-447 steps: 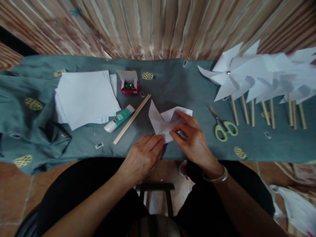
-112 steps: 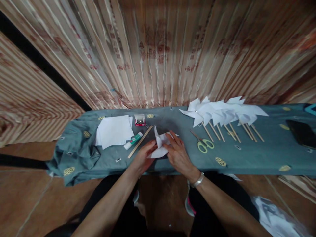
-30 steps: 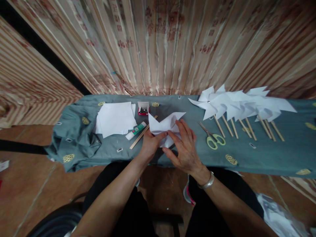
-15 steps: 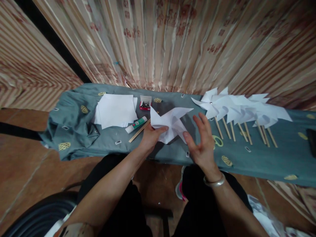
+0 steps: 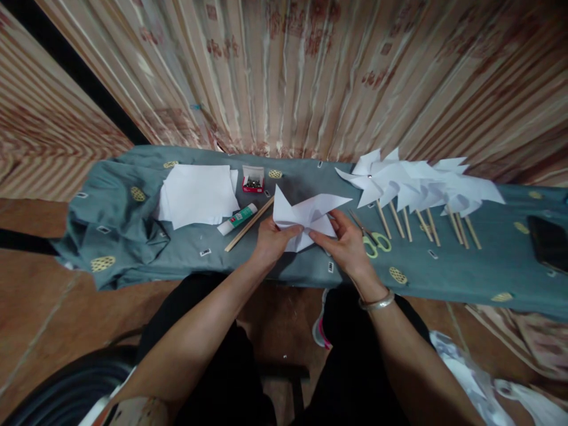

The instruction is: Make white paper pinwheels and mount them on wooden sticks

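Observation:
A white paper pinwheel (image 5: 313, 208) with folded blades is held up between both hands, over the near middle of the cloth-covered table. My left hand (image 5: 274, 239) is closed on its left side, thumb pressed near the centre. From the right, my right hand (image 5: 348, 242) grips it too, with the thumb close to the centre and the fingers behind the blade. No stick shows on this pinwheel. Just left of it lie wooden sticks (image 5: 249, 225) and a glue stick (image 5: 237, 219). Green-handled scissors (image 5: 377, 243) rest beside my right hand.
A stack of white paper (image 5: 199, 195) lies on the left, near a small red box of metal pins (image 5: 253, 180). Several finished pinwheels on sticks (image 5: 412, 183) overlap at the back right. A dark phone (image 5: 548, 241) lies at the right end of the patterned tablecloth (image 5: 461, 272).
My right hand has moved left and closed on the pinwheel, having been spread beside its right blade. My left hand keeps its hold. The view has shifted slightly to the right.

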Available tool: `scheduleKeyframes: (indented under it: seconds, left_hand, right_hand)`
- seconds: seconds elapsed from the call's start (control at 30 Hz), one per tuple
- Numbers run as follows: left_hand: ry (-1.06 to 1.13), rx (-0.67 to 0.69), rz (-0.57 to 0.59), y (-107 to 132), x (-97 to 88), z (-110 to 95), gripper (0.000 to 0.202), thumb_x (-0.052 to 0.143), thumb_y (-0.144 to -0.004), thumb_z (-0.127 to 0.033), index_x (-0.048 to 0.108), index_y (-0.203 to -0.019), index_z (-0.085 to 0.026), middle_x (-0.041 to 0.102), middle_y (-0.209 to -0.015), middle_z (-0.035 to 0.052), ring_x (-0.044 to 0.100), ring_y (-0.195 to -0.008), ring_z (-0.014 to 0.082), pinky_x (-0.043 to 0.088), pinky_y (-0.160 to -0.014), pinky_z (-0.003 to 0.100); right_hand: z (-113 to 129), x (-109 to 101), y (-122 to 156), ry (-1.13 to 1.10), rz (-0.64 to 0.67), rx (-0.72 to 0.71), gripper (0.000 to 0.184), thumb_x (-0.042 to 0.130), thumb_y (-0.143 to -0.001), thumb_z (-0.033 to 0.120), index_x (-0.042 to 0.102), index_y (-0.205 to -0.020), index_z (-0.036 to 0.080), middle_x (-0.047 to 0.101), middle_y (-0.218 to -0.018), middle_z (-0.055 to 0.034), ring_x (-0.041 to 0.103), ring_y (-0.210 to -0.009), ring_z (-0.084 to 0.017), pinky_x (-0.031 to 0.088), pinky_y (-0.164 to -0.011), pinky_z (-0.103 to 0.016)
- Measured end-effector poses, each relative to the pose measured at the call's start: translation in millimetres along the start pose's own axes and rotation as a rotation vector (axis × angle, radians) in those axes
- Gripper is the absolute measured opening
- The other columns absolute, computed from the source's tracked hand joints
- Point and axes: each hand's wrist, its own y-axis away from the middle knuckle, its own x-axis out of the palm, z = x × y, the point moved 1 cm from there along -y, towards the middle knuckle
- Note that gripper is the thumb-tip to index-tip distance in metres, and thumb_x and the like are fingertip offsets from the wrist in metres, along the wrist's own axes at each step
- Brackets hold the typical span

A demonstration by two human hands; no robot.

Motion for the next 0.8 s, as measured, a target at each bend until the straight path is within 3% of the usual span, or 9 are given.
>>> scheduleKeyframes:
  seconds: [0.17,0.47,0.8]
  left_hand:
    - [-0.060,0.002,-0.002,-1.3,1.2,4.1,0.025,0.081,-0.051,-0.023,0.071,-0.071,-0.013,0.072,-0.069,0.0006,0.064,-0.064,0.0165,0.050,-0.065,0.028]
    - [-0.104,0.058,0.008,-5.7,0.7,7.3,0.028,0.080,-0.052,-0.026,0.072,-0.076,-0.013,0.073,-0.072,0.0014,0.065,-0.066,0.0175,0.051,-0.066,0.028]
    - [-0.139,0.102,0.025,-6.1,2.2,5.5,0.023,0.078,-0.054,-0.024,0.072,-0.074,-0.014,0.073,-0.069,0.0000,0.064,-0.064,0.0164,0.050,-0.065,0.027]
  right_hand:
    - [4.5,6.7,-1.7,0.061,-0.062,-0.037,0.046,0.078,-0.063,0.037,0.062,-0.104,0.021,0.075,-0.091,-0.0042,0.071,-0.081,-0.024,0.058,-0.073,-0.036]
    - [2.9,7.4,-1.7,0.157,-0.130,-0.044,0.042,0.075,-0.064,0.034,0.063,-0.101,0.019,0.075,-0.090,-0.0052,0.070,-0.080,-0.025,0.056,-0.075,-0.037]
    - [1.3,8.3,-3.3,0.121,-0.144,-0.043,0.040,0.075,-0.062,0.034,0.064,-0.097,0.018,0.075,-0.090,-0.0060,0.070,-0.079,-0.025,0.056,-0.076,-0.038]
